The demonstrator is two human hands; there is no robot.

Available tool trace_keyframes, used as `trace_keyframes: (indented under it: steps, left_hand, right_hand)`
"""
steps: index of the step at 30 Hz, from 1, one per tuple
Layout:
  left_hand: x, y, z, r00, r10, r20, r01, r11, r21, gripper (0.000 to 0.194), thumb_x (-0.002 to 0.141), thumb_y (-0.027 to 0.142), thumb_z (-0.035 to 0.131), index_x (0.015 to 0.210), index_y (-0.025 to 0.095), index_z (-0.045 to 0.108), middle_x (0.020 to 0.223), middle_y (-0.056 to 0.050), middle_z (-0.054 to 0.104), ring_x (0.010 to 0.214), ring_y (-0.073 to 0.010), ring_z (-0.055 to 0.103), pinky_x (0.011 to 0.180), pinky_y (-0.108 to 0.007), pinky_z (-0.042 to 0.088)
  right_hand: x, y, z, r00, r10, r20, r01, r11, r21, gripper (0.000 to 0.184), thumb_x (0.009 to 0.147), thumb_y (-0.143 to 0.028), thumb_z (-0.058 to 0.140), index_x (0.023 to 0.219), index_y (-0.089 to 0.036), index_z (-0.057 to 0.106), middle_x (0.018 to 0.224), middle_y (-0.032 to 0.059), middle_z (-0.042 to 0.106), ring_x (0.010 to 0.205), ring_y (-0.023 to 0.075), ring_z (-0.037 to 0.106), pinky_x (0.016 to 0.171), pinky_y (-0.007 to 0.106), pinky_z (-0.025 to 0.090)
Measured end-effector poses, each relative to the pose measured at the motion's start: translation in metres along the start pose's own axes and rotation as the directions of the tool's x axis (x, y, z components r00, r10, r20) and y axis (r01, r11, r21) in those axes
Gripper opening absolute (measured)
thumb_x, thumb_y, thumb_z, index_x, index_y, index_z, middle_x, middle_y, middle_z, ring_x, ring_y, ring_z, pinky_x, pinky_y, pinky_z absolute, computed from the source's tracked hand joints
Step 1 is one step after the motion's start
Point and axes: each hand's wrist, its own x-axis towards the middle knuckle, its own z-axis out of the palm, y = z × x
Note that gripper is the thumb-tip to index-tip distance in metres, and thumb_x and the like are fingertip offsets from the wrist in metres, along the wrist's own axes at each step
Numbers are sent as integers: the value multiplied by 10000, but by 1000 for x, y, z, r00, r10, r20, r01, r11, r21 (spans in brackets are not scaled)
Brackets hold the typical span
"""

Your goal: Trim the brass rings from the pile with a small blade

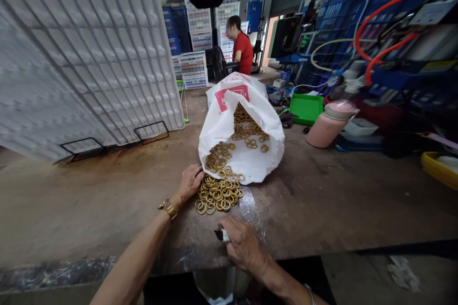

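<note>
A white woven sack (250,164) with red print lies on its side on the table, its mouth facing me. Brass-coloured metal rings (220,194) spill from it into a pile, and more rings lie inside. My left hand (191,182), a gold watch at its wrist, rests at the left of the pile against the sack's lower edge. Its fingers are bent together, and what they pinch, if anything, is hidden. My right hand (243,242) is closed nearer the table's front edge, around a small black-and-white piece (222,235) whose kind I cannot make out.
Ribbed white plastic trays (107,57) stand on the left, with black wire stands (152,132) at their base. On the right are a pink bottle (327,126), a green tray (306,108), a yellow basket (440,169) and orange hoses (361,28). A person in red (244,52) sits behind.
</note>
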Motion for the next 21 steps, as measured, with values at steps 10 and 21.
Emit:
trace_keyframes:
  steps: [10, 21]
  left_hand:
    - [-31, 25, 21, 999, 3, -34, -2, 1000, 18, 259, 826, 266, 430, 997, 181, 605, 1077, -107, 603, 1029, -222, 504, 923, -416, 358]
    - [-58, 35, 5, 967, -122, -225, 82, 980, -181, 306, 862, 266, 337, 951, 149, 605, 932, -80, 651, 855, -172, 595, 764, -303, 477]
  right_hand:
    - [2, -2, -5, 1000, 12, 12, -11, 999, -40, 325, 582, -51, 399, 851, -195, 512, 794, 20, 600, 728, 158, 528, 615, 251, 337]
    - [1, -5, -8, 999, -20, -44, 18, 999, -51, 302, 644, -57, 402, 880, -179, 546, 844, 38, 633, 784, 153, 563, 670, 231, 375]
